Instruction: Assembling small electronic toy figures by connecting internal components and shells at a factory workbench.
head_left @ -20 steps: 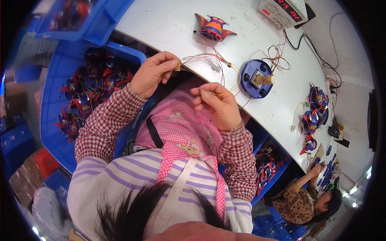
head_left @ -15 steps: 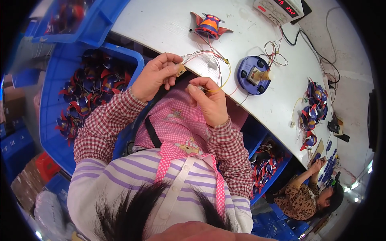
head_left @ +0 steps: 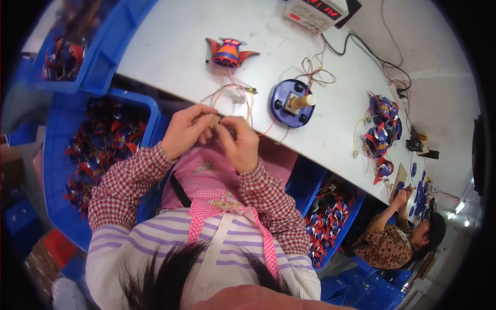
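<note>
Between thumb and fingers, my left hand [head_left: 182,132] pinches a small tan block [head_left: 214,121] at the table's near edge. My right hand [head_left: 241,144] meets it there, its thumb and bent forefinger closed against the block's right side; what they pinch is hidden. Thin red, white and yellow wires [head_left: 238,87] loop on the table just beyond the fingers. They run toward a purple and orange toy part [head_left: 229,53] with red wings, standing farther back. Right of the wires lies a round purple base [head_left: 281,95] with a tan post [head_left: 304,102] rising from it.
A boxy device with red digits [head_left: 314,16] stands at the back. Blue bins [head_left: 49,175] of winged toy parts flank me on the left, and another blue bin [head_left: 338,247] is under the table. More toy parts [head_left: 383,129] lie farther right, near a co-worker [head_left: 390,240].
My hands have come together: the right one has moved in against the tan block held by the left. The whole view has shifted, so the table things appear farther left.
</note>
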### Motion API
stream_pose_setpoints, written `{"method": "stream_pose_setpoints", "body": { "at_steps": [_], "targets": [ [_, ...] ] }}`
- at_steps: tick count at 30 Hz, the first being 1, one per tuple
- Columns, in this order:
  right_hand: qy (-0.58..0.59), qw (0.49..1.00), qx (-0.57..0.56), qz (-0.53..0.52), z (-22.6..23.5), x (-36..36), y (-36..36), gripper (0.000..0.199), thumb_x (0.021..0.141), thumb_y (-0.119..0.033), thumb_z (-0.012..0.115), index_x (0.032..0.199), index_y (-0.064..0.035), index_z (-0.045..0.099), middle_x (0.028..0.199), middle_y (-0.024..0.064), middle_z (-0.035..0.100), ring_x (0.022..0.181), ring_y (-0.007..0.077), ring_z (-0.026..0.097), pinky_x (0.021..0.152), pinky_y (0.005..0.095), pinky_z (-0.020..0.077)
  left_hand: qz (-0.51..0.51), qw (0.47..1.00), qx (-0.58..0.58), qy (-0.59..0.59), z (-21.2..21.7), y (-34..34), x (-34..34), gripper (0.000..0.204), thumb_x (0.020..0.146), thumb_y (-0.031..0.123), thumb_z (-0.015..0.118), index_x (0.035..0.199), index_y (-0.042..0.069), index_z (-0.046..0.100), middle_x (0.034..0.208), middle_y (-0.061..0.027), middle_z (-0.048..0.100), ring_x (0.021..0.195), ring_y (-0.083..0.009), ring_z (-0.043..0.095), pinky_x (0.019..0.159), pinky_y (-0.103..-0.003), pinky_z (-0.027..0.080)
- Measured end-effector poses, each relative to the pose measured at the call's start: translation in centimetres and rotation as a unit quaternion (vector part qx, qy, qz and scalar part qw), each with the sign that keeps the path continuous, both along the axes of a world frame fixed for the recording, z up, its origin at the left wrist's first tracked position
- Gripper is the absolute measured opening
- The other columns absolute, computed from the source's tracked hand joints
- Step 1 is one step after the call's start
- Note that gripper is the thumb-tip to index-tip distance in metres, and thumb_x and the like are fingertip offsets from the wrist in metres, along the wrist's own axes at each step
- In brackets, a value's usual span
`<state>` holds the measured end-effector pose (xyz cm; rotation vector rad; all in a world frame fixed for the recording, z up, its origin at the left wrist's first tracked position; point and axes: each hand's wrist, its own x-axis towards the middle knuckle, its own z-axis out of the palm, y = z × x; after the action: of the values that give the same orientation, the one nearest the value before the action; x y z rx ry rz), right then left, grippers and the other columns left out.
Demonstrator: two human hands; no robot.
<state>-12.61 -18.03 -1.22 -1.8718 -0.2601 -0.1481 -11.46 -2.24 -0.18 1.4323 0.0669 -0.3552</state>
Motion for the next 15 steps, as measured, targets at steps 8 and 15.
{"method": "stream_pose_setpoints", "body": {
  "at_steps": [8,15],
  "targets": [
    [-0.049,0.999,-0.016,0.013,-0.60,0.28,-0.20,0.012,0.077,0.002,0.062,0.089,-0.0007,0.060,0.079,0.0058,0.057,0.061,0.0144,0.051,0.057,0.0224,0.0423,-0.004,0.999,0.035,-0.016,0.16,-0.45,-0.10,0.017,0.088,0.005,0.053,0.102,-0.003,0.058,0.073,-0.0056,0.059,0.056,-0.0065,0.051,0.045,-0.015,0.042],
    [-0.055,0.998,-0.005,0.013,-0.97,0.54,-0.09,0.011,0.077,0.004,0.061,0.087,-0.0006,0.059,0.078,0.0060,0.057,0.061,0.0150,0.051,0.057,0.0229,0.0423,0.011,0.999,0.033,-0.007,-0.08,-0.68,0.18,0.016,0.087,0.006,0.054,0.099,-0.003,0.059,0.069,-0.0050,0.058,0.053,-0.0062,0.051,0.043,-0.015,0.041]
  ]
}}
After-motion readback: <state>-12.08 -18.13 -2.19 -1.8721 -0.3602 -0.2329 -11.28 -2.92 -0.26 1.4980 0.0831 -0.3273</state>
